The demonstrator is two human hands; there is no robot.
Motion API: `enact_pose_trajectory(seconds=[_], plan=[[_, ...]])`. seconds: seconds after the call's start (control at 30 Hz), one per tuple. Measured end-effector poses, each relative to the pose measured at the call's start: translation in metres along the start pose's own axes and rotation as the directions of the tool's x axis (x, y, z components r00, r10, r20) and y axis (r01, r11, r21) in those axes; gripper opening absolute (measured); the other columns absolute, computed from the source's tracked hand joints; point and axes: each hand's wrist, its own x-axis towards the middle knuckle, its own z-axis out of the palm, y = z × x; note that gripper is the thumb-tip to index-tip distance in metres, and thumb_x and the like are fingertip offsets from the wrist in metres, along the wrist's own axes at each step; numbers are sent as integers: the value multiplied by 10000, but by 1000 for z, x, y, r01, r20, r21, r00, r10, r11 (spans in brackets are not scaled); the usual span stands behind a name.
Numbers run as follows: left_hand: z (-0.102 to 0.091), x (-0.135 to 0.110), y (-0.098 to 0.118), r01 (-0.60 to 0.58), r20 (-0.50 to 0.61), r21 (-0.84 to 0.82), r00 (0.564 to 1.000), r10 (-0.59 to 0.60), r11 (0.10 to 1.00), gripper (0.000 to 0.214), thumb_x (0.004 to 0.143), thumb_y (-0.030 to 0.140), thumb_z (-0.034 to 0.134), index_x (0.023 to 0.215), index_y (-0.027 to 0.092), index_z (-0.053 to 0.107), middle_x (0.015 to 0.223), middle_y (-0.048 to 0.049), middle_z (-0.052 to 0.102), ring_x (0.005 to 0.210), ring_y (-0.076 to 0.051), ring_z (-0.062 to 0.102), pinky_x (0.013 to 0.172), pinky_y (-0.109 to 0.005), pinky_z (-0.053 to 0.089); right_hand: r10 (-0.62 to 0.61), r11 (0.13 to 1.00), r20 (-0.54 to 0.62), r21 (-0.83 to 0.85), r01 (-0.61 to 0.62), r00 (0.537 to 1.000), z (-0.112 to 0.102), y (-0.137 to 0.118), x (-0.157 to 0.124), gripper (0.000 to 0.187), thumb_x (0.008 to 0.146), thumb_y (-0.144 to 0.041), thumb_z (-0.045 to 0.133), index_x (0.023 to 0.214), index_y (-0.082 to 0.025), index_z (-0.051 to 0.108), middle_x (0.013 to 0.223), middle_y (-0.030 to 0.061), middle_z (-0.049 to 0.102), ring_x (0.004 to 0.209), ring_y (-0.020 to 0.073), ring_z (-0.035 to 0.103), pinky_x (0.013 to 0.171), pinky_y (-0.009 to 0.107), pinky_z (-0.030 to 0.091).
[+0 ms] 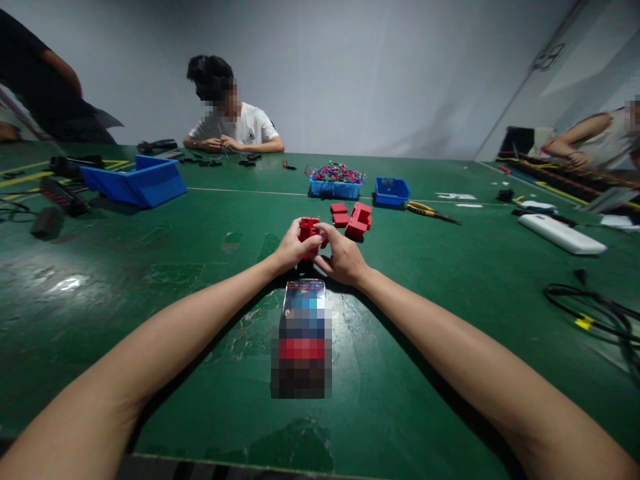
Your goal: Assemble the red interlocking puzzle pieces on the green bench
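Observation:
Both hands meet over the middle of the green table (200, 320). My left hand (291, 249) is closed around a red block-shaped plastic part (309, 227), its thumb across the front. My right hand (343, 257) comes in from the other side, fingertips bent against the same part; whether it pinches something small there is hidden. Just beyond the right hand lie several more red plastic pieces (358, 220), some in a small stack. A phone (305, 293) with a lit, partly blurred screen lies between my forearms.
Behind the red pieces stand a blue bin of coloured wires (335, 189), a smaller blue bin (391, 192) and yellow-handled pliers (423, 209). A large blue bin (135, 183) sits left. On the right are a white case (562, 234) and black cable (590, 297). Other people work around the table.

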Motion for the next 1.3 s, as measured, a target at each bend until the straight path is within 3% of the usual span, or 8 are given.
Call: enact_pose_trajectory(seconds=[0.17,0.3,0.37,0.57,0.73,1.0,1.17,1.3], plan=[[0,-1,2,36,-43,33,998,-35,999,649,633,477,790,1094,165,457,873,2,591,750,-128,589,725,-300,482,112,993,-192,-8,-116,975,-13,19,3,413,960,-437,464,1301,-207,431,980,71,636,815,191,637,741,335,522],[2,-3,5,38,-11,74,999,-38,997,665,630,469,789,1111,163,445,827,25,557,698,-103,553,690,-282,462,311,924,-470,-54,-379,826,-25,54,4,318,981,-402,375,1214,-216,483,1039,86,596,914,208,601,845,372,500],[3,-3,6,36,-8,75,999,-36,997,665,633,465,785,1113,161,439,825,25,547,706,-104,548,697,-282,457,391,860,-527,-83,-503,755,-32,69,2,313,965,-349,359,1200,-194,494,1089,117,579,974,234,581,906,412,479],[2,-3,6,38,12,83,999,-39,996,656,641,460,776,1116,167,432,834,25,536,704,-103,545,671,-268,449,715,582,-249,-307,-753,654,-42,87,-8,434,810,-187,472,1233,-116,537,1261,210,578,1164,332,536,968,499,435],[-1,-3,5,57,40,86,997,-61,995,668,649,485,772,1128,177,423,839,30,539,678,-99,556,621,-250,451,733,606,-57,-397,-689,678,-40,89,-10,434,862,-262,502,1289,-216,562,1337,164,578,1250,339,500,981,551,395],[0,-1,6,116,45,14,992,-116,993,692,662,547,760,1138,190,407,912,-14,610,656,-115,619,605,-260,473,707,623,-4,-469,-626,707,-40,91,-8,235,894,-326,540,1083,-192,581,1230,160,615,1177,322,535,897,466,435],[0,0,5,117,44,5,992,-117,993,705,655,542,767,1143,186,404,903,-18,631,643,-124,632,608,-274,486,741,605,16,-448,-658,671,-42,88,-5,182,884,-337,558,1003,-200,543,1047,116,662,991,286,612,830,401,440],[0,0,5,118,43,11,992,-118,993,694,666,534,762,1149,182,410,854,1,619,627,-120,623,610,-282,489,769,527,-96,-464,-712,632,-43,84,-6,261,863,-318,590,1081,-190,522,1072,135,639,1014,302,604,843,412,439]])
